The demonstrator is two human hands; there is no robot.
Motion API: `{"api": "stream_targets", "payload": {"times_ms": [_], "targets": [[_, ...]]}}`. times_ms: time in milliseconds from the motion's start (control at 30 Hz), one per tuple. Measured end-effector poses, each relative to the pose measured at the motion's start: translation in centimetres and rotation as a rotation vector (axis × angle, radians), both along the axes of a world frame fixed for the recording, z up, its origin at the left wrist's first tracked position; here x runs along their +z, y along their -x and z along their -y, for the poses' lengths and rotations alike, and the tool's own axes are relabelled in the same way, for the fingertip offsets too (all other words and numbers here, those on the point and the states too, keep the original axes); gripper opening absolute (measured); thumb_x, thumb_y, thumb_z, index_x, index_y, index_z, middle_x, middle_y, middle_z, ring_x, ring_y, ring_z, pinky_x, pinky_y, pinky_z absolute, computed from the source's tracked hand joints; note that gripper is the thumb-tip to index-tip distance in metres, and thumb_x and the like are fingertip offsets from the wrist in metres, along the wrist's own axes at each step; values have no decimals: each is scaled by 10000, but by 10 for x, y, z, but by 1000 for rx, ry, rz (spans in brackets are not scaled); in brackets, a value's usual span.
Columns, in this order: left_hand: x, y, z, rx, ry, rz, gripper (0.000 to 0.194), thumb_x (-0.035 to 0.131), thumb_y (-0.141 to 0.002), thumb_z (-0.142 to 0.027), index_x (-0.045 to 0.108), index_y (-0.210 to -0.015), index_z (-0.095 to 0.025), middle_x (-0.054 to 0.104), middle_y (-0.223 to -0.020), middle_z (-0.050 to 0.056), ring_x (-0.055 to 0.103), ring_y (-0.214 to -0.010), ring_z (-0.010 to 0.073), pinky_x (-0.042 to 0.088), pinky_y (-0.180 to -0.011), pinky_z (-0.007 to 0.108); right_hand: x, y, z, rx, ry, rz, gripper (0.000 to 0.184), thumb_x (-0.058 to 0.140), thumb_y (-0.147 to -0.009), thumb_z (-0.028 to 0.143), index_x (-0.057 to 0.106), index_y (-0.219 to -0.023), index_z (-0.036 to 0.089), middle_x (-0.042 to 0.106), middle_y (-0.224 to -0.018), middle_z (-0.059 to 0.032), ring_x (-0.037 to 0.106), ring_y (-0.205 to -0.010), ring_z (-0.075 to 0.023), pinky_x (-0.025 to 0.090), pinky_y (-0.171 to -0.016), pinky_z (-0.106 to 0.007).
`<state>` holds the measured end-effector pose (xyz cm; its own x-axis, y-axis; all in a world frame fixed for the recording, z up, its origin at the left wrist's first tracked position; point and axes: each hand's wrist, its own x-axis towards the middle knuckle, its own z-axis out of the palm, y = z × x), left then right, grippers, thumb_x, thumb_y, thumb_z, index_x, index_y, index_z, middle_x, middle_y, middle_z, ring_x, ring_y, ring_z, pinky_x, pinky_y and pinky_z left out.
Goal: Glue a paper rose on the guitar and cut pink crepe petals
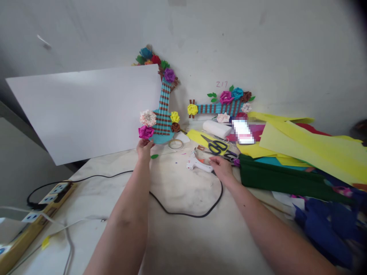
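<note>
My left hand [145,149] is closed on the lower edge of a turquoise paper guitar [163,110], which stands upright. Brown stripes, pale strings and paper flowers decorate it. My right hand [222,168] is at the handle end of a white glue gun [197,164], its fingers bent together there; part of the grip is hidden. An orange trigger shows on the gun. Just beyond that hand lie dark-handled scissors [217,146] on yellow paper. A roll of tape [176,144] and a green paper leaf [155,156] lie near the guitar's base.
A large white board [86,114] leans at the left. A second flowered guitar [212,109] rests against the wall. Coloured sheets [309,145], dark green material [281,179] and a blurred phone [243,130] lie right. A black cord [183,214] crosses the table; a power strip [48,208] is left.
</note>
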<state>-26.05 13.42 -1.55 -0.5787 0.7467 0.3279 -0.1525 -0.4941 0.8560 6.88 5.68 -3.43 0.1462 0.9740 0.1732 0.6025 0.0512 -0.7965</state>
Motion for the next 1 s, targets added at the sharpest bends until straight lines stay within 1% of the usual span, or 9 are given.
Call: {"api": "stream_targets", "payload": {"times_ms": [167, 333, 700, 867, 1000], "targets": [[4, 2, -11, 18, 1, -53, 332, 744, -453, -236, 478, -642, -173, 466, -552, -67, 492, -524, 78, 507, -624, 298, -1, 0, -1, -2, 2, -4, 229, 522, -755, 255, 673, -914, 193, 695, -895, -36, 619, -821, -188, 450, -730, -295], [5, 6, -16, -17, 15, -124, 325, 746, -454, -238, 509, -663, -166, 509, -572, -53, 508, -530, 83, 505, -586, 278, -1, 0, -1, 3, 10, -15, 232, 518, -752, 254, 673, -913, 193, 693, -897, -40, 618, -824, -189, 451, -734, -299], [9, 15, -22, -77, 86, -108, 419, 792, -414, -267, 522, -717, -165, 551, -602, -39, 547, -557, 100, 516, -593, 291, -3, 0, -1, 17, -9, 3, 239, 512, -753, 278, 673, -912, 199, 695, -900, -37, 621, -824, -191, 450, -723, -298], [10, 14, -25, -53, 135, -87, 437, 786, -407, -268, 522, -740, -166, 559, -592, -40, 548, -548, 100, 509, -576, 283, -4, 0, -3, 12, -4, -12, 225, 516, -749, 269, 676, -895, 207, 695, -889, -30, 620, -819, -186, 451, -721, -295], [8, 11, -25, -33, 193, -86, 416, 775, -429, -246, 530, -753, -158, 586, -624, -23, 556, -551, 102, 494, -533, 261, -5, -1, -3, 26, -17, 3, 237, 506, -751, 274, 678, -898, 204, 692, -865, -33, 616, -804, -188, 452, -718, -301]]}}
